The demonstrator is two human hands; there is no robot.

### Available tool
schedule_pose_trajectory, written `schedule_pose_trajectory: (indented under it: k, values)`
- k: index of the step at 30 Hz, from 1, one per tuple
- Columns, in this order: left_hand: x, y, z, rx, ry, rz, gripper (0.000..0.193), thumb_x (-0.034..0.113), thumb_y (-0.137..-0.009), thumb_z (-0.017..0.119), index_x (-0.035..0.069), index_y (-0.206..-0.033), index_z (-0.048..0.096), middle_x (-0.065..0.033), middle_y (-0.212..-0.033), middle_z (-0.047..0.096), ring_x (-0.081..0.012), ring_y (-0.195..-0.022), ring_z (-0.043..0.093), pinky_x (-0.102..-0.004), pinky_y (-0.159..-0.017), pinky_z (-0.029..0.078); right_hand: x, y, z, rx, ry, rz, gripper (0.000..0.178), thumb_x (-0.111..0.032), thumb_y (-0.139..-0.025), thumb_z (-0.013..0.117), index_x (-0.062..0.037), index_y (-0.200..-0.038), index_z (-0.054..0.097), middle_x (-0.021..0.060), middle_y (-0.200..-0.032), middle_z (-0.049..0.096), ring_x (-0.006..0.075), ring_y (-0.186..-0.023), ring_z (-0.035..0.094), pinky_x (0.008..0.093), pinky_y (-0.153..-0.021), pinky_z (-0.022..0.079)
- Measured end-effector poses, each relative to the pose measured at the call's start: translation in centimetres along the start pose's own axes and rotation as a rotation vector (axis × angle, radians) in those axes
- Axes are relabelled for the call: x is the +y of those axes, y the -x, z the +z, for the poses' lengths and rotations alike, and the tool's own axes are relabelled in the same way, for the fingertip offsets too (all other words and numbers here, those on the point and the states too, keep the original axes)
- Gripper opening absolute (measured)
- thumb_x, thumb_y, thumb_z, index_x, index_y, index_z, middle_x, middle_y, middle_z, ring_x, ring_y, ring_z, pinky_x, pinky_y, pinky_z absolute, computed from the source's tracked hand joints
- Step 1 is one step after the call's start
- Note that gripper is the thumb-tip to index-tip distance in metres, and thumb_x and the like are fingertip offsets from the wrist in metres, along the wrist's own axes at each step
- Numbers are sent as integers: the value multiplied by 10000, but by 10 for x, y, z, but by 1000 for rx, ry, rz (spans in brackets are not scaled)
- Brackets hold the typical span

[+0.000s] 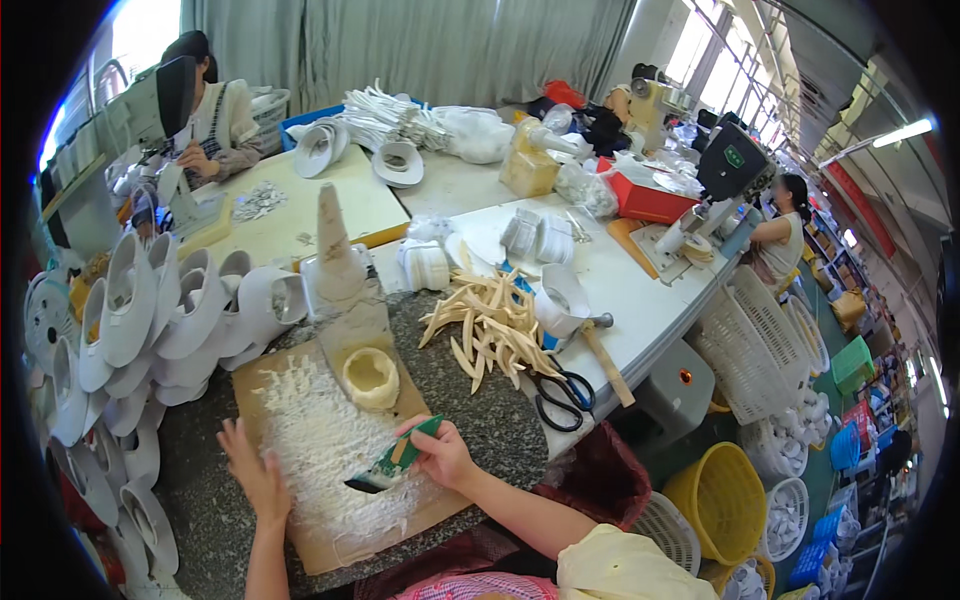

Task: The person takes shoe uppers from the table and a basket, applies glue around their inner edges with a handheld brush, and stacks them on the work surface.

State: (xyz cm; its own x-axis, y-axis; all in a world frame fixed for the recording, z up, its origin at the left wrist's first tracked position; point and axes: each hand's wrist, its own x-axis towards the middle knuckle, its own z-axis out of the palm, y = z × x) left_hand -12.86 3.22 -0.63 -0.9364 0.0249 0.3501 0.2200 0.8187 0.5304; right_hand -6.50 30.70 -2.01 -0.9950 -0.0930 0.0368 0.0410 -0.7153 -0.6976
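My right hand [450, 458] is closed around a green flat scraper [396, 458], whose dark edge rests on a brown board [445, 512]. White, lumpy paste [315, 425] covers most of that board. Over the board's left edge, my left hand [258, 478] is open, fingers spread, holding nothing. A paste-crusted round pot [372, 385] stands at the board's far right corner. Just beyond it, a paste-coated stand with a tall blunt cone [334, 240] points upward. The board lies on a speckled grey stone slab [480, 440].
To the right lie a heap of cream curved strips [490, 325], black-handled scissors [562, 400] and a hammer [606, 365]. White curved shoe-like pieces [130, 310] crowd the left side. Sewing machines [735, 165] and other people sit farther off. Yellow baskets [720, 500] stand at lower right.
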Motion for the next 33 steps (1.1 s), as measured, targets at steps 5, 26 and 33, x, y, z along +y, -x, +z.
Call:
schedule_pose_trajectory:
  k: [5, 26, 33]
  values:
    - [6, 12, -31, -21, 24, 60, 537, 285, -871, 427, 76, -1343, 282, -154, -1425, 202, -321, -1328, 143, -514, -1023, 138, -14, 10, 7, -54, -406, -83, 245, -282, -901, 447, -66, -1008, 495, 119, -898, 567, 215, -869, 524, 369, -791, 407]
    - [79, 55, -43, -478, 691, 25, 225, 172, -813, 542, 22, -970, 601, -110, -904, 625, -253, -863, 588, -331, -776, 446, -50, 12, 30, -117, -702, -322, 209, -276, -907, 444, -100, -965, 542, -6, -633, 501, 105, -545, 445, 334, -755, 339]
    - [126, 47, -35, -272, 457, 441, 361, 14, -717, 594, 54, -1073, 549, -137, -1061, 542, -319, -998, 506, -384, -866, 409, -32, 21, 48, -115, -643, -202, 193, -257, -902, 441, -96, -950, 535, 8, -675, 528, 120, -571, 491, 476, -979, 288]
